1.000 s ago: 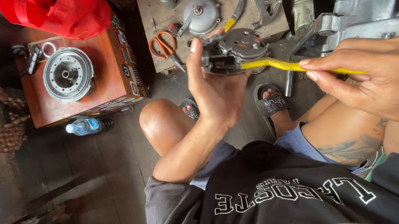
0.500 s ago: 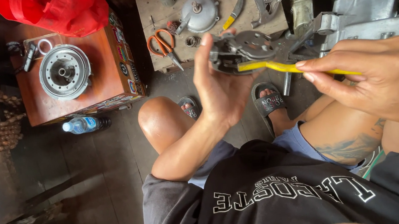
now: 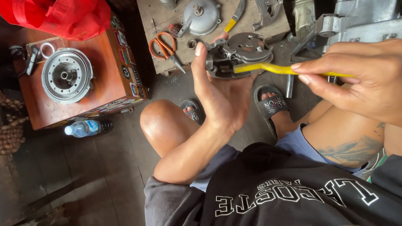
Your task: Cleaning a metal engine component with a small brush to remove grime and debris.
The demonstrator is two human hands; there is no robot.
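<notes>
A cluttered workshop with a dark floor [image 3: 107, 172]. One wooden box [image 3: 108, 83] carries one round metal hub [image 3: 66, 75]; one low wooden board [image 3: 160, 12] holds one pair of orange scissors [image 3: 164, 49] and one domed metal cover [image 3: 202, 15]. One water bottle [image 3: 83, 128] lies on the floor. The left hand [image 3: 221, 96] grips a metal part [image 3: 237, 54], raised above the knees. The right hand [image 3: 382, 84] pinches a yellow tool [image 3: 276, 68], its tip touching the part.

Open floor left of knee [image 3: 162, 124]
</notes>
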